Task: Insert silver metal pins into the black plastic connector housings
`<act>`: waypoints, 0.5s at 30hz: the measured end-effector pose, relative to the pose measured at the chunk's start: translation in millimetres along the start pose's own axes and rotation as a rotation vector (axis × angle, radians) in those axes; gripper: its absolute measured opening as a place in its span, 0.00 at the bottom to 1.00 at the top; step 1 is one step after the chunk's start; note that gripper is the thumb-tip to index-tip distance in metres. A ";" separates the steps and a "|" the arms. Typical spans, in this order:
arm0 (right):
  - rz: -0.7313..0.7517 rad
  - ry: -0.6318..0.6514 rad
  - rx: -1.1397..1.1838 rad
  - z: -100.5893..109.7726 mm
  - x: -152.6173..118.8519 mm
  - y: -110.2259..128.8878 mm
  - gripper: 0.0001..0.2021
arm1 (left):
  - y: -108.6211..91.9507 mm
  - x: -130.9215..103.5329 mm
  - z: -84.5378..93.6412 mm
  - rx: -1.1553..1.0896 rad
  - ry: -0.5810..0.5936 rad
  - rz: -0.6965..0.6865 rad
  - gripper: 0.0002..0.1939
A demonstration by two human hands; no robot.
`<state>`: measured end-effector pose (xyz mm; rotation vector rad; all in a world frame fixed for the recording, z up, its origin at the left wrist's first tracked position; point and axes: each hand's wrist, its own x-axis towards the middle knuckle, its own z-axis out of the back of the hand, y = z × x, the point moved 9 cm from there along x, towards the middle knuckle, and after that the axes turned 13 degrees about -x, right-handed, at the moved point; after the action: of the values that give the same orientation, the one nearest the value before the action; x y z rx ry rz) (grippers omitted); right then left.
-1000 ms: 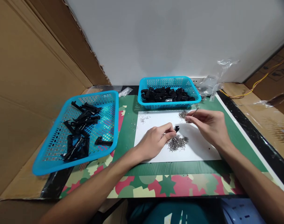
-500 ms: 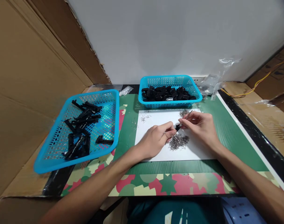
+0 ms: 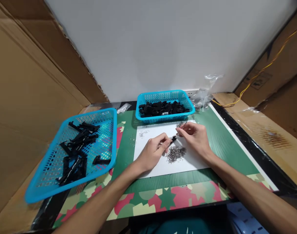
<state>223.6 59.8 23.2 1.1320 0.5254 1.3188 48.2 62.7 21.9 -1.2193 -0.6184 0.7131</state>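
Metal pile [image 3: 175,154]; basket [image 3: 165,118], plastic bag [image 3: 200,97] behind

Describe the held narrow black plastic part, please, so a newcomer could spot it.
On the green mat lies a rectangular white sheet. Above it, the bare left hand pinches the part; unlike black pieces inside the perforated blue baskets, it is hand-held.

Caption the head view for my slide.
Left hand holds a black part, right hand a thin tool, near metal pieces on white paper.
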 end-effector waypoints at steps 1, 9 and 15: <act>0.002 -0.037 0.032 4.8 1.5 1.1 0.12 | -0.9 -0.7 2.5 0.013 -0.017 -0.023 0.20; 0.101 -0.170 0.022 30.8 14.6 8.9 0.10 | 1.1 -2.7 9.1 0.120 -0.086 -0.130 0.15; 0.262 -0.121 -0.146 20.3 10.1 20.5 0.07 | -35.7 9.8 31.0 0.257 -0.320 -0.197 0.15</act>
<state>233.3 59.4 52.2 1.1786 0.1924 1.4768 36.5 82.6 64.4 -0.8001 -0.8696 0.8003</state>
